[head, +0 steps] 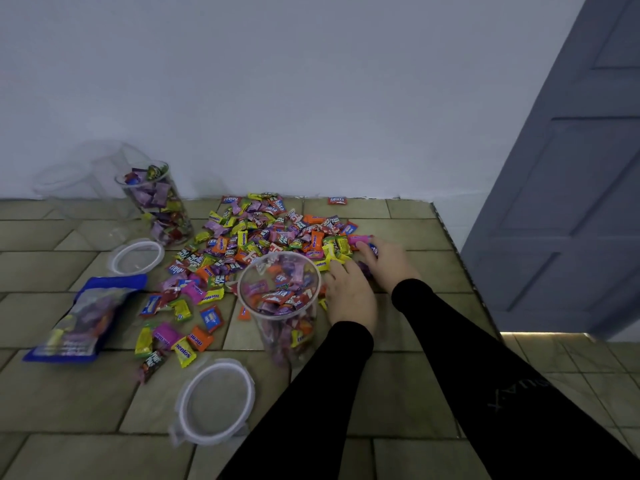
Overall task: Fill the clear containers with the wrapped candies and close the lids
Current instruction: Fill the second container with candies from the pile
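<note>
A big heap of wrapped candies [263, 237] lies on the tiled surface near the wall. In front of it stands a clear container [287, 306], lidless and mostly full of candies. My left hand [349, 296] rests palm down just right of that container, at the heap's edge. My right hand [388, 261] lies on the heap's right end, its fingers curled over a few candies. A second clear container [159, 202], filled with candies and lidless, stands at the back left. Two clear lids lie loose: one [136, 256] near the back container, one [214, 401] in front.
A blue candy bag [86, 317] lies at the left. More empty clear containers [86, 174] stand blurred against the wall at the back left. The surface's edge [460, 265] runs along the right, beside a grey door [571, 168]. One stray candy [337, 200] lies by the wall.
</note>
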### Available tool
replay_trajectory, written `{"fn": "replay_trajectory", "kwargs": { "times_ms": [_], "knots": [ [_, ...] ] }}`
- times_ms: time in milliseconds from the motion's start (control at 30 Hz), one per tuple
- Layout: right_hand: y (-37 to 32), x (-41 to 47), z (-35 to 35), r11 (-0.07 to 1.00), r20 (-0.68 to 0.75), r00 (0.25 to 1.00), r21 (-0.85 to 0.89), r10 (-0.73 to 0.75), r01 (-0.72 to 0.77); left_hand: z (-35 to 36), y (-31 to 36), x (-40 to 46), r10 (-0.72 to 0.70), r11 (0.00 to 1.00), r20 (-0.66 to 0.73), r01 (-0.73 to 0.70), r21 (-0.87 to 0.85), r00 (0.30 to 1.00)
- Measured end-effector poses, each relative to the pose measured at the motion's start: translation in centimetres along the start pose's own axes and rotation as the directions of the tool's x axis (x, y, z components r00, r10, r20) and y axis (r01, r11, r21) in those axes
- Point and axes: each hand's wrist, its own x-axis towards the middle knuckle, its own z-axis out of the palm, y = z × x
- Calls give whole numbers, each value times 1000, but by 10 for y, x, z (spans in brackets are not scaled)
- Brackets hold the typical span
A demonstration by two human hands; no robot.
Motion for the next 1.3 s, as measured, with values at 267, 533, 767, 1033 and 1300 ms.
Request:
{"fn": "replay_trajectory", "kwargs": {
  "times_ms": [267, 533, 767, 1033, 1300],
  "knots": [
    [-28, -28, -26, 950, -182, 971, 299, 154, -94, -41, 18, -15, 9, 989, -7, -10, -147, 1000],
    [-69, -49, -57, 785, -288, 926, 620, 245, -15, -99, 35, -29, 61, 928, -92, -90, -362, 994],
    [-120, -75, -58, 662, -276, 940, 746, 203, 76, -158, 9, -36, 148, 886, -232, -233, -400, 961],
    [-159, -93, -41, 612, -277, 952, 778, 132, 142, -184, -52, -39, 114, 867, -247, -217, -448, 962],
    [-176, -101, -35, 619, -283, 954, 768, 98, 164, -180, -87, -38, -44, 692, -152, -79, -718, 987]
  ]
}}
